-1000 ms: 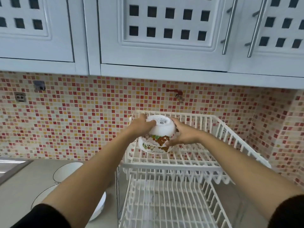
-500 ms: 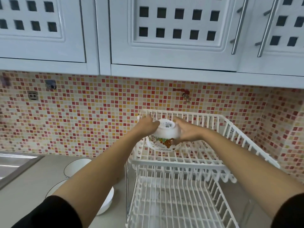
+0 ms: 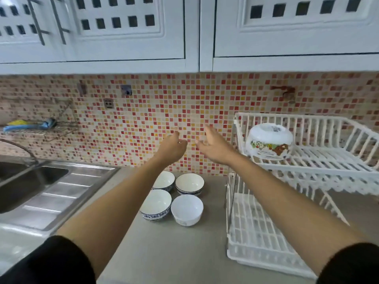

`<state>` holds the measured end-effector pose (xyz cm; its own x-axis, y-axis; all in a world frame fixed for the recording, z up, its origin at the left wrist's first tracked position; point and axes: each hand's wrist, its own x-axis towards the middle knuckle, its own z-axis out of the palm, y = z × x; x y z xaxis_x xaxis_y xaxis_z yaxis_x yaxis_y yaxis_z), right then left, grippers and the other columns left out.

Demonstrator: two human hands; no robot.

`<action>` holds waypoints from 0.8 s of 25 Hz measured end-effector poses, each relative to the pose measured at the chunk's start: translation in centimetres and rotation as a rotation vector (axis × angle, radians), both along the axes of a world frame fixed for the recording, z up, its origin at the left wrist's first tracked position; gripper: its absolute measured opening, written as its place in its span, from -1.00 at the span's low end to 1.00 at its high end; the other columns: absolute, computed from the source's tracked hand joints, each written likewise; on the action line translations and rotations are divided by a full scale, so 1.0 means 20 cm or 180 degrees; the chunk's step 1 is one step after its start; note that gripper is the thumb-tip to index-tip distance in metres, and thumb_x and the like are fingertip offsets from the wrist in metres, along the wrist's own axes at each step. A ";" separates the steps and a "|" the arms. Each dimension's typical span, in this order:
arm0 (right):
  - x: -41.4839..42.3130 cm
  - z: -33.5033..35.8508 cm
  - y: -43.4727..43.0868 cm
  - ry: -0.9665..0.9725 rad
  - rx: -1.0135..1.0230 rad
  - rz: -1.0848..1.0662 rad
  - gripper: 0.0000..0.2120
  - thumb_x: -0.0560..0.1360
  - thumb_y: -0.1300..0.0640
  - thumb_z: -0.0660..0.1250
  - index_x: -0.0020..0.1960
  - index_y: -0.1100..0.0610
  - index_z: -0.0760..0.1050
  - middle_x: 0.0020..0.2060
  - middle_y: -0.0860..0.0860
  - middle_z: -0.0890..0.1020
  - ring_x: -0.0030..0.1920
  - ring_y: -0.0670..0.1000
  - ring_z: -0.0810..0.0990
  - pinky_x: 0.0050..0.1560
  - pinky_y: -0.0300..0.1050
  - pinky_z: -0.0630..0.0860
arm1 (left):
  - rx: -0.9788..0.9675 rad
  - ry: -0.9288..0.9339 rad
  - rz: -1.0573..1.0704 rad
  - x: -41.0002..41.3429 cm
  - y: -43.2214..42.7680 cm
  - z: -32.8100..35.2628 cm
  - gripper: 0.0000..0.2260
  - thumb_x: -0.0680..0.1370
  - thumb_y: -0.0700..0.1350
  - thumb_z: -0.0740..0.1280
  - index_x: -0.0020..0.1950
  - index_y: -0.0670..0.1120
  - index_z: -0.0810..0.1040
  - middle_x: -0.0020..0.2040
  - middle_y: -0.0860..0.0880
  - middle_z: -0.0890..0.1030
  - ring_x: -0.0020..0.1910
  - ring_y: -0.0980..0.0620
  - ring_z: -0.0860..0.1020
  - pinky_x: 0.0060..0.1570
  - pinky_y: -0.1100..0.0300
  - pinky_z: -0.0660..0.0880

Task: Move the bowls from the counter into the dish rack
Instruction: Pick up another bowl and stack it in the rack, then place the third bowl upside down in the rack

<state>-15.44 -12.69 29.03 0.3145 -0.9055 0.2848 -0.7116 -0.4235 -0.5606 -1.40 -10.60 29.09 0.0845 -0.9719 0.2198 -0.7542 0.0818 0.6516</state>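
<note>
A white bowl with a cartoon band [image 3: 269, 141] sits upside down at the left end of the upper tier of the white dish rack [image 3: 320, 167]. On the grey counter [image 3: 164, 249] stand several upright bowls: two with blue rims at the back [image 3: 164, 179] [image 3: 189, 183], one blue-patterned [image 3: 156, 204] and one plain white [image 3: 187, 209] in front. My left hand [image 3: 172, 147] and my right hand [image 3: 213, 145] hover above these bowls, left of the rack. The left hand's fingers are loosely curled, the right hand's are spread, and both hold nothing.
A steel sink with a drainboard [image 3: 47, 193] lies at the left, with a wire shelf [image 3: 39, 128] holding a blue item above it. White wall cabinets [image 3: 184, 29] hang overhead. The rack's lower tier [image 3: 258, 238] stands on the counter at the right.
Both hands let go of the cartoon bowl, leaving it upside down on the upper tier, and moved left away from the rack. The view swung left, showing the sink and counter bowls.
</note>
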 end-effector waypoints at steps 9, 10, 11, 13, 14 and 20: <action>0.25 -0.89 -0.19 -0.0293 0.1007 -0.1084 -0.45 0.53 -0.01 0.20 0.43 0.23 0.22 0.39 0.20 0.37 0.37 0.20 0.36 0.37 0.05 0.36 | 0.1370 -0.0179 0.0186 0.26 -0.05 -0.78 -0.61 0.63 -0.13 0.09 0.39 -0.31 0.31 0.39 -0.30 0.41 0.36 -0.24 0.39 0.28 0.05 0.31; 0.24 -0.97 -0.22 -0.0347 0.1039 -0.1165 -0.49 0.51 0.01 0.21 0.38 0.22 0.29 0.33 0.20 0.44 0.31 0.21 0.43 0.31 0.07 0.41 | 0.1530 -0.0102 0.0221 0.27 -0.08 -0.88 -0.63 0.62 -0.12 0.09 0.35 -0.32 0.34 0.35 -0.32 0.43 0.33 -0.26 0.40 0.25 0.04 0.34; 0.24 -1.04 -0.26 -0.0385 0.1097 -0.1233 -0.53 0.50 0.04 0.21 0.35 0.21 0.32 0.29 0.20 0.47 0.28 0.21 0.45 0.29 0.08 0.43 | 0.1628 -0.0009 0.0257 0.28 -0.11 -0.97 -0.64 0.61 -0.12 0.10 0.30 -0.33 0.36 0.32 -0.33 0.45 0.30 -0.28 0.42 0.23 0.02 0.36; 0.23 -1.17 -0.33 -0.0226 0.1333 -0.1355 -0.53 0.53 0.06 0.21 0.38 0.22 0.28 0.31 0.23 0.42 0.32 0.23 0.40 0.33 0.05 0.36 | 0.1793 0.0119 0.0287 0.28 -0.18 -1.14 -0.66 0.59 -0.15 0.10 0.27 -0.34 0.38 0.28 -0.32 0.48 0.28 -0.29 0.44 0.22 0.02 0.39; 0.22 -1.23 -0.36 -0.0088 0.1469 -0.1447 -0.50 0.55 0.05 0.20 0.41 0.25 0.22 0.34 0.25 0.37 0.35 0.23 0.38 0.34 0.03 0.32 | 0.1829 0.0183 0.0268 0.26 -0.21 -1.21 -0.66 0.60 -0.18 0.09 0.30 -0.32 0.38 0.29 -0.29 0.48 0.29 -0.28 0.44 0.23 0.04 0.37; 0.21 -1.56 -0.50 0.0201 0.1847 -0.1545 -0.50 0.54 0.04 0.21 0.38 0.27 0.26 0.31 0.25 0.45 0.30 0.23 0.45 0.27 0.01 0.38 | 0.2129 0.1206 0.0303 0.20 -0.37 -1.54 -0.42 0.41 -0.03 0.18 0.42 -0.17 0.34 0.35 -0.16 0.49 0.31 -0.17 0.47 0.32 0.06 0.40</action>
<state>-11.24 -22.79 -2.07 -0.1577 -0.9455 -0.2849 -0.7810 0.2960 -0.5500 2.65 -18.02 -1.68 0.1266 -0.8725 -0.4720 -0.4539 -0.4740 0.7545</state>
